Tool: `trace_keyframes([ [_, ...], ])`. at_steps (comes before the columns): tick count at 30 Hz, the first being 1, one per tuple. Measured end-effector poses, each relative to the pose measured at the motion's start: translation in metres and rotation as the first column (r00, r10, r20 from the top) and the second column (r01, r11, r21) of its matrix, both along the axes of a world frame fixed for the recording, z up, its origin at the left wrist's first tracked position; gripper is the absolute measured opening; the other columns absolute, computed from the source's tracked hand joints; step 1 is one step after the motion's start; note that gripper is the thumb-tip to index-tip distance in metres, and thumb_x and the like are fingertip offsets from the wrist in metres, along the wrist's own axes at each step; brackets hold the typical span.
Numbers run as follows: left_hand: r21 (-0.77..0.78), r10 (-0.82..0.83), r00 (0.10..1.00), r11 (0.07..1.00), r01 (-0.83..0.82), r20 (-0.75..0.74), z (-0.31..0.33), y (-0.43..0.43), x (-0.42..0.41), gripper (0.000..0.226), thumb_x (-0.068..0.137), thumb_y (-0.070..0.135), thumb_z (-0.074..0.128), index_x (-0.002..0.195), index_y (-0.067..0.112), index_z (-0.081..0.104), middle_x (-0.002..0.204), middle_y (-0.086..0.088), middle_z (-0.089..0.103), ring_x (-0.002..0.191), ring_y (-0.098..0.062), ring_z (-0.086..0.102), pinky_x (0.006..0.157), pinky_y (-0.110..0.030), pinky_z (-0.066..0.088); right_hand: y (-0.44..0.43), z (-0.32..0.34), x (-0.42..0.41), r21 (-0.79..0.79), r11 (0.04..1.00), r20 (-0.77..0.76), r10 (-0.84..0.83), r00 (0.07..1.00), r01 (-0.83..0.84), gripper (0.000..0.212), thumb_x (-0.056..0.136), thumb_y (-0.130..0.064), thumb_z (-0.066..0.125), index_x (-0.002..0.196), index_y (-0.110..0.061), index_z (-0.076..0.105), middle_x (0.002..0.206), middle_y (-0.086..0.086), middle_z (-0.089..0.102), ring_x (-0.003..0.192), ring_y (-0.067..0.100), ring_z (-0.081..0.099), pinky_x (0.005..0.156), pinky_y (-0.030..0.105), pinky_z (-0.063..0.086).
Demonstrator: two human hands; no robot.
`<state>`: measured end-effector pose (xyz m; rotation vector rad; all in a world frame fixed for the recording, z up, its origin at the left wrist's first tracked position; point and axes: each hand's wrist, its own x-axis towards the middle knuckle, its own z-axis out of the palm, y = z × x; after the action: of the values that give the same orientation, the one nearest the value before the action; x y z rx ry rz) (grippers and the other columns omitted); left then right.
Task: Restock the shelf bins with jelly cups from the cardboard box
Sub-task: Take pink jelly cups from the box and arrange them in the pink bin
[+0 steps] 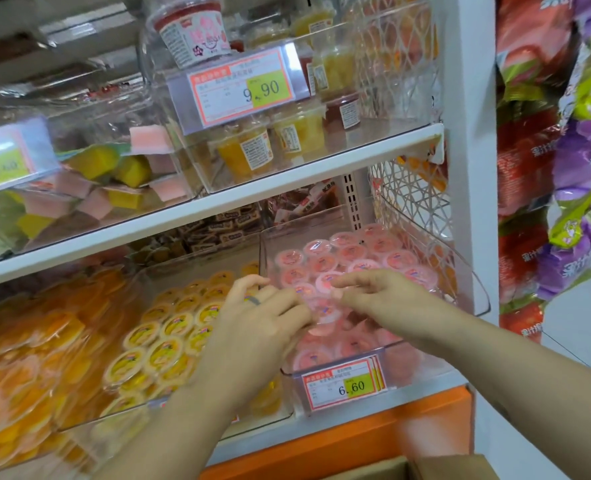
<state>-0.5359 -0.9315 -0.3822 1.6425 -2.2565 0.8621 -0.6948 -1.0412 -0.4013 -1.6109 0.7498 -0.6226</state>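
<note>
Yellow cups (pixel 169 327) lie lids up in their own bin, far left. My left hand (pixel 259 317) reaches across into the pink bin (pixel 260 244), fingers curled down onto the pink cups (pixel 352 258), likely to level them; I cannot tell if it grips 1. Right hand (pixel 380 296) hovers loose, fingers half straight, nothing held. Bin looks nearly full, with headroom only at the front rim. Box (pixel 436 467) sits below, right.
</note>
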Motion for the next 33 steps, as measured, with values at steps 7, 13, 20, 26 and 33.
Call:
trace_keyframes([
  [7, -0.082, -0.069, 0.996, 0.995, 0.064, -0.061, -0.004, -0.005, -0.001, 0.014, 0.088, 0.027, 0.055, 0.085, 0.022, 0.067, 0.086, 0.009, 0.062, 0.067, -0.013, 0.052, 0.068, -0.022, 0.038, -0.003, 0.004, -0.001, 0.269, 0.962, 0.140, 0.004, 0.990, -0.042, 0.033, 0.084, -0.001, 0.065, 0.116, -0.005, 0.060, 0.060, 0.005, 0.060, 0.045, 0.008, 0.053, 0.044, 0.017, 0.043],
  [13, 0.143, 0.154, 0.946, 0.983, -0.116, -0.287, 0.004, -0.006, -0.016, 0.016, 0.090, 0.029, 0.055, 0.101, 0.035, 0.064, 0.102, 0.020, 0.054, 0.079, -0.004, 0.055, 0.076, -0.021, 0.044, -0.006, 0.006, -0.006, 0.125, 0.992, 0.128, -0.026, 0.991, 0.010, 0.029, 0.086, 0.006, 0.061, 0.115, 0.001, 0.062, 0.065, 0.002, 0.054, 0.045, 0.008, 0.051, 0.047, 0.017, 0.047],
  [20, 0.309, 0.255, 0.622, 0.951, -0.023, -0.740, 0.019, -0.010, -0.031, 0.042, 0.086, 0.024, 0.064, 0.118, 0.047, 0.049, 0.101, 0.019, 0.059, 0.071, 0.006, 0.060, 0.064, -0.006, 0.044, -0.003, 0.025, -0.018, -0.342, 0.939, -0.004, 0.027, 1.000, -0.026, 0.024, 0.088, -0.004, 0.062, 0.104, -0.020, 0.069, 0.056, -0.021, 0.060, 0.050, -0.002, 0.050, 0.057, 0.011, 0.046],
  [26, 0.279, 0.285, 0.293, 0.958, -0.062, -0.913, 0.015, -0.030, -0.030, 0.016, 0.085, 0.013, 0.068, 0.087, 0.026, 0.059, 0.084, -0.002, 0.065, 0.058, -0.009, 0.067, 0.059, -0.028, 0.057, -0.003, 0.026, -0.016, -0.255, 0.958, 0.170, -0.092, 0.981, 0.134, 0.017, 0.083, -0.004, 0.068, 0.098, -0.012, 0.067, 0.082, 0.002, 0.066, 0.054, 0.004, 0.054, 0.052, 0.013, 0.048],
  [33, 0.316, 0.318, -0.040, 0.947, 0.049, -0.947, 0.018, -0.040, -0.049, 0.013, 0.090, 0.005, 0.060, 0.093, 0.012, 0.049, 0.084, -0.012, 0.065, 0.062, -0.013, 0.069, 0.057, -0.023, 0.056, -0.008, 0.020, -0.019, -0.113, 0.991, 0.112, -0.053, 0.992, 0.066, 0.009, 0.089, -0.012, 0.063, 0.096, -0.018, 0.065, 0.067, 0.005, 0.063, 0.056, 0.012, 0.060, 0.055, 0.021, 0.053],
])
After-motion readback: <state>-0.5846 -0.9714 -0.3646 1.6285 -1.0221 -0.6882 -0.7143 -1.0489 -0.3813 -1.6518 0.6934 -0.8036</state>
